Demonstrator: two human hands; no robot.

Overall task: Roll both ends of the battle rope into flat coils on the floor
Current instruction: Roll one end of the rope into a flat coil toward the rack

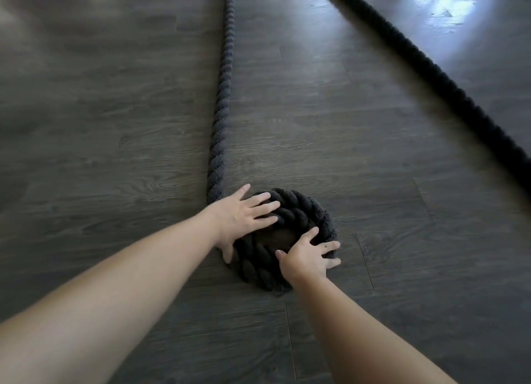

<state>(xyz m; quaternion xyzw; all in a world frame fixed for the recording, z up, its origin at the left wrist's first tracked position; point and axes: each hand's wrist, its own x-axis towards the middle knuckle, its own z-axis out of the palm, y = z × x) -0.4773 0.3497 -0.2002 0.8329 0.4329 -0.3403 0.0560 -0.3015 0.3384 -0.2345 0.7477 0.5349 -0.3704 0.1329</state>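
Note:
A thick black twisted battle rope runs straight down the dark floor from the top edge and ends in a small flat coil in front of me. My left hand lies flat on the coil's left side, fingers spread over the turns, thumb at the coil's outer edge. My right hand presses on the coil's near right side with spread fingers. The rope's other length runs diagonally from the top middle to the right edge, lying straight and uncoiled in view.
Dark grey wood-look floor spreads on all sides. A bright patch of reflected light lies at the upper right.

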